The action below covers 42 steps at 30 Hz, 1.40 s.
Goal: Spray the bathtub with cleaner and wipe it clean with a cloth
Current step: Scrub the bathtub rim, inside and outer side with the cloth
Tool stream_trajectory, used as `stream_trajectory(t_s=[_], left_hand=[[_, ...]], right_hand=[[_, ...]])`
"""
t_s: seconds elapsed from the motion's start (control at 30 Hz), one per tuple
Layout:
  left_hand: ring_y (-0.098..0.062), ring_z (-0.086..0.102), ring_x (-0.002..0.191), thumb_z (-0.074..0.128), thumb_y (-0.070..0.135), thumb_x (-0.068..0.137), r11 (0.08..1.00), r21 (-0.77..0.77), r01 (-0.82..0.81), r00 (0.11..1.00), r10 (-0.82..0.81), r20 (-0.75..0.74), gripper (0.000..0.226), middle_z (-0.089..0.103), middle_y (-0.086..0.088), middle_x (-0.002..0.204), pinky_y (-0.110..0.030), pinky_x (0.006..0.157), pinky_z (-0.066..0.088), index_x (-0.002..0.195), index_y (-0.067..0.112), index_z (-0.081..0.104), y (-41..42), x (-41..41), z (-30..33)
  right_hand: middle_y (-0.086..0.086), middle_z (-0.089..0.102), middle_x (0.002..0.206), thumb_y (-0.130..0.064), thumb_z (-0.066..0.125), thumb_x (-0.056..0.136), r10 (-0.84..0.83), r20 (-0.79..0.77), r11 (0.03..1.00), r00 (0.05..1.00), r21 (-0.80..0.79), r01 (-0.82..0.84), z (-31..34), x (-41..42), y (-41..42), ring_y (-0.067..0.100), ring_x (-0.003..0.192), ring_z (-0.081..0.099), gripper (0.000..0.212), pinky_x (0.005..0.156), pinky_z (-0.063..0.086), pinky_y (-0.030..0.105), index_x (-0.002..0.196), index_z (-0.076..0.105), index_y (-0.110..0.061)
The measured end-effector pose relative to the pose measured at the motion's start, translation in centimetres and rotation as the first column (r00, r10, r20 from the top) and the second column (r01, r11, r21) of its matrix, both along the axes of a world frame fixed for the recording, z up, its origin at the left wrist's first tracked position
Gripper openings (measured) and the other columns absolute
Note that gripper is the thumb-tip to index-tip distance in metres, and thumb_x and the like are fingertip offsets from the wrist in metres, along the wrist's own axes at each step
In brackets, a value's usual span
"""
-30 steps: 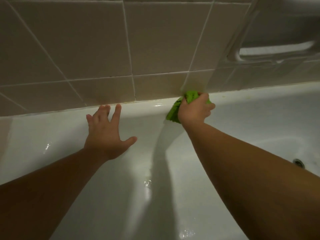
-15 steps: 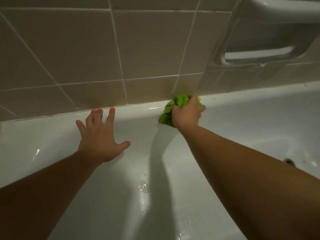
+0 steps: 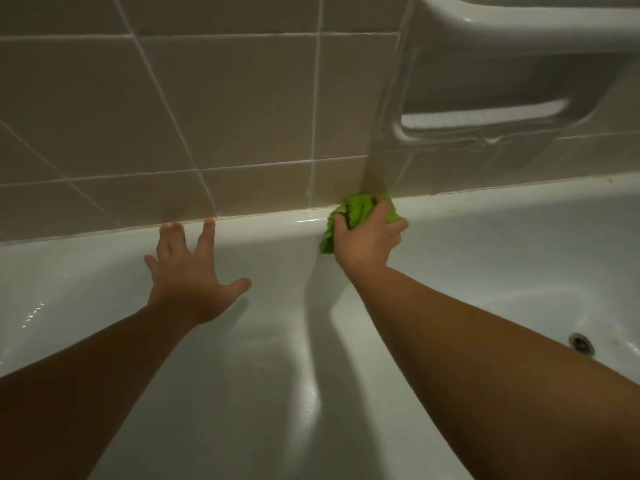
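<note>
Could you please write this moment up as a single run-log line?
stage: wiping | right hand: grips green cloth on far bathtub rim at tile corner | left hand: open, spread against tub wall | drain: lower right

Both your arms reach forward, bare, forearms angled inward. Your left hand (image 3: 188, 275) is flat with fingers spread and straight, thumb out to the right, palm pressed down. Your right hand (image 3: 367, 237) sits farther forward and to the right, fingers curled, gripping a bunched cloth (image 3: 356, 213).
</note>
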<state>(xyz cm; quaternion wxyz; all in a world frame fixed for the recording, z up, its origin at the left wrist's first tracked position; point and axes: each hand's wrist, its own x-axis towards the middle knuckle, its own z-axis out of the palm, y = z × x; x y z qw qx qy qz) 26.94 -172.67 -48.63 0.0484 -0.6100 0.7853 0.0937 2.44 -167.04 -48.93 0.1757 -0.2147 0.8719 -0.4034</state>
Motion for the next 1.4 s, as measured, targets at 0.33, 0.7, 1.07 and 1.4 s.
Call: stream_trajectory(t_s=[0.33,0.7,1.07,1.4], left_hand=[[-0.037,-0.006,0.158,0.06,0.09,0.067,0.999,-0.021,-0.026,0.999,0.027,0.033,0.127,-0.003,-0.012,0.171,-0.066,0.122,0.007,0.161,0.036,-0.007,0.4,-1.4,-0.4],[-0.043,0.003,0.156,0.061,0.084,0.074,0.993,-0.096,0.07,0.995,-0.062,0.08,0.121,0.006,-0.02,0.169,-0.07,0.119,0.016,0.163,0.029,0.0,1.5,-3.7,-0.7],[-0.043,0.001,0.156,0.059,0.081,0.077,0.993,-0.101,0.063,0.998,-0.063,0.003,0.115,0.007,-0.022,0.169,-0.07,0.117,0.017,0.163,0.032,0.002,2.6,-7.6,-1.0],[-0.039,0.002,0.156,0.063,0.078,0.076,0.983,-0.114,0.146,0.989,-0.149,-0.016,0.116,0.009,-0.021,0.168,-0.071,0.117,0.015,0.164,0.033,0.001,2.5,-7.2,-1.0]], right_hand=[[0.015,0.031,0.135,-0.034,0.067,0.093,-0.266,0.105,0.964,0.958,0.04,0.263,0.7,-2.8,-1.6,0.042,0.118,0.047,0.056,0.092,0.043,0.042,0.14,0.039,-0.024],[0.012,0.033,0.129,-0.033,0.07,0.091,-0.297,0.122,0.954,0.947,0.006,0.299,0.4,-7.1,-0.2,0.041,0.112,0.056,0.045,0.091,0.051,0.043,0.129,0.045,-0.026],[0.013,0.031,0.133,-0.038,0.073,0.09,-0.097,0.072,0.995,0.993,0.017,0.096,-0.2,-4.0,0.0,0.041,0.115,0.051,0.055,0.095,0.048,0.042,0.133,0.041,-0.028],[0.011,0.03,0.13,-0.033,0.076,0.089,-0.015,0.181,1.0,0.983,-0.016,0.018,0.4,2.0,-1.6,0.041,0.113,0.053,0.054,0.102,0.051,0.048,0.129,0.04,-0.029]])
